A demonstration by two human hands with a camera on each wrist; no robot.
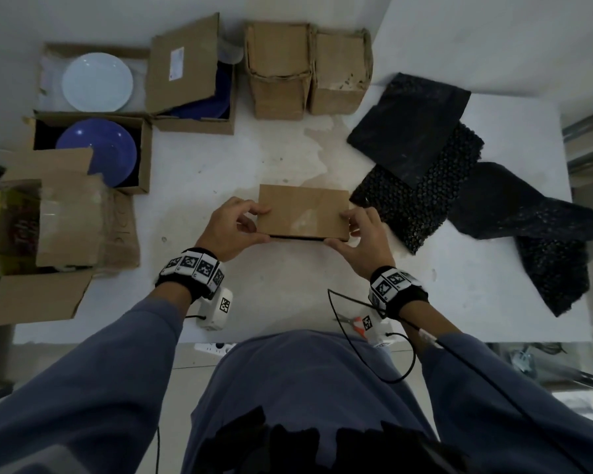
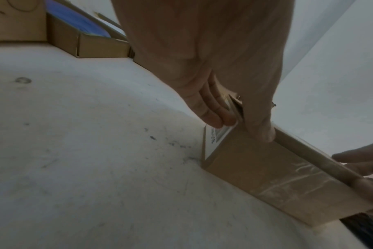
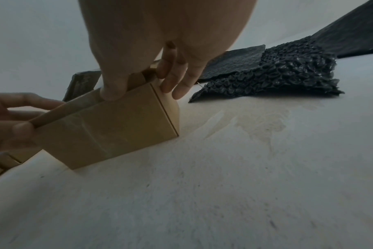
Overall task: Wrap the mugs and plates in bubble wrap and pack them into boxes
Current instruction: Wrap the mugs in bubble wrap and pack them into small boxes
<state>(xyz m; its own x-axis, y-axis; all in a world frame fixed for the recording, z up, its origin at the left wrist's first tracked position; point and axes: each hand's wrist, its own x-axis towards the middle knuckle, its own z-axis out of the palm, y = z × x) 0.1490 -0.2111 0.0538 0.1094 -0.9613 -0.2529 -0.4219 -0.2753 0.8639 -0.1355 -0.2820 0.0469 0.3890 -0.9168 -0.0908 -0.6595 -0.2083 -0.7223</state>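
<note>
A small brown cardboard box (image 1: 303, 212) (image 2: 266, 176) (image 3: 109, 131) stands on the white table (image 1: 271, 289), its lid nearly down with a dark gap along the near edge. My left hand (image 1: 235, 227) (image 2: 230, 118) pinches the lid's left end, thumb on the front edge, fingers on the side. My right hand (image 1: 356, 234) (image 3: 143, 84) pinches the lid's right end the same way. Black bubble wrap sheets (image 1: 442, 176) (image 3: 277, 74) lie to the right. A white plate (image 1: 97, 82) and a blue plate (image 1: 98, 148) sit in open boxes at the left.
Two closed brown boxes (image 1: 305, 68) stand at the back. A half-open box (image 1: 192, 77) holds something blue. A larger open carton (image 1: 48, 227) sits at the left edge. Scissors (image 1: 353, 321) lie near the front edge by my right wrist.
</note>
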